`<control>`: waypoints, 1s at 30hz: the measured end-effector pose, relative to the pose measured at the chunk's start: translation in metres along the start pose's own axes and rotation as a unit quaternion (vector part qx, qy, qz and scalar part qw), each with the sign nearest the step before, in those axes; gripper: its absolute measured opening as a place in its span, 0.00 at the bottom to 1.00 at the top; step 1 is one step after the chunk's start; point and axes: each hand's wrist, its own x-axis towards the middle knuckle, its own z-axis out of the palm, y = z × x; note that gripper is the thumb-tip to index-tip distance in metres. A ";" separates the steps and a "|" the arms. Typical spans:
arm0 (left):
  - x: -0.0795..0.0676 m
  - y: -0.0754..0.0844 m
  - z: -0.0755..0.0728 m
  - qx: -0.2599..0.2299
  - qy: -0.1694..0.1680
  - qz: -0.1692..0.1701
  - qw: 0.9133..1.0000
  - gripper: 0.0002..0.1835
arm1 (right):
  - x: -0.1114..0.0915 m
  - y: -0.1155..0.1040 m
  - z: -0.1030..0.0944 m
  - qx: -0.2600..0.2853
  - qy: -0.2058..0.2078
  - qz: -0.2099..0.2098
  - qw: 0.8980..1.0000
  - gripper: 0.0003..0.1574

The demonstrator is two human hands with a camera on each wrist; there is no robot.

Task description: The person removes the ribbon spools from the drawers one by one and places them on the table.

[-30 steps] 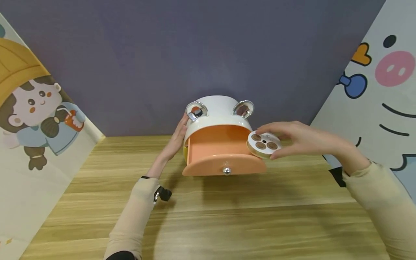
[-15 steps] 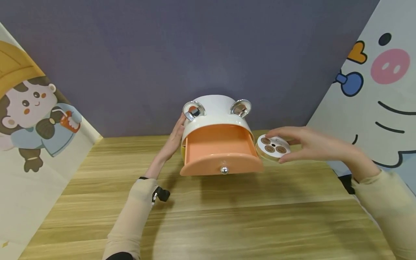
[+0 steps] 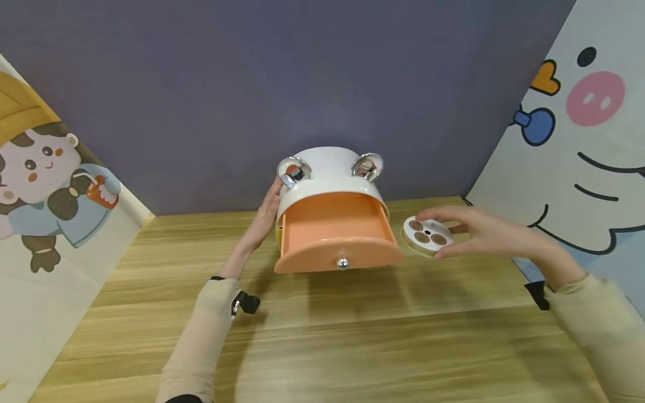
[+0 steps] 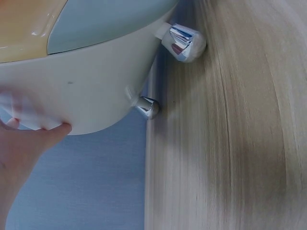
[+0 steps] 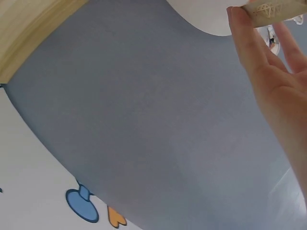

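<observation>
In the head view, a rounded white cabinet point(image 3: 330, 168) with two shiny ear-like rings on top stands against the back wall. Its peach drawer point(image 3: 339, 254) is pulled out, with a silver knob point(image 3: 342, 263) on the front; its floor shows bare. My left hand point(image 3: 262, 221) rests against the cabinet's left side, and the left wrist view shows its fingertips point(image 4: 60, 133) touching the white shell. Beside the drawer, my right hand point(image 3: 478, 232) pinches a flat round box point(image 3: 428, 235) by its edge. Three brown circles mark its white top. In the right wrist view its pale rim point(image 5: 276, 12) has a raised pattern.
A wood-grain table point(image 3: 383, 347) lies beneath everything. Behind is a grey-blue wall point(image 3: 216, 112); printed cartoon panels point(image 3: 599, 162) flank both sides. Silver feet point(image 4: 184, 43) hold the cabinet off the table.
My right hand has carried the round box away from the drawer's right edge, to the right and slightly lower. My left hand stays on the cabinet; the head view has shifted a little.
</observation>
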 end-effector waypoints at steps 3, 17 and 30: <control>-0.001 0.000 -0.001 0.000 -0.001 0.003 1.000 0.29 | -0.001 0.007 0.006 0.018 -0.006 0.004 1.000 0.40; -0.002 0.001 0.001 0.004 0.004 -0.005 1.000 0.29 | -0.008 0.038 0.043 0.066 -0.016 0.027 0.997 0.38; -0.002 0.000 0.002 0.002 0.007 0.002 1.000 0.29 | -0.012 0.061 0.075 0.126 -0.051 0.030 0.990 0.41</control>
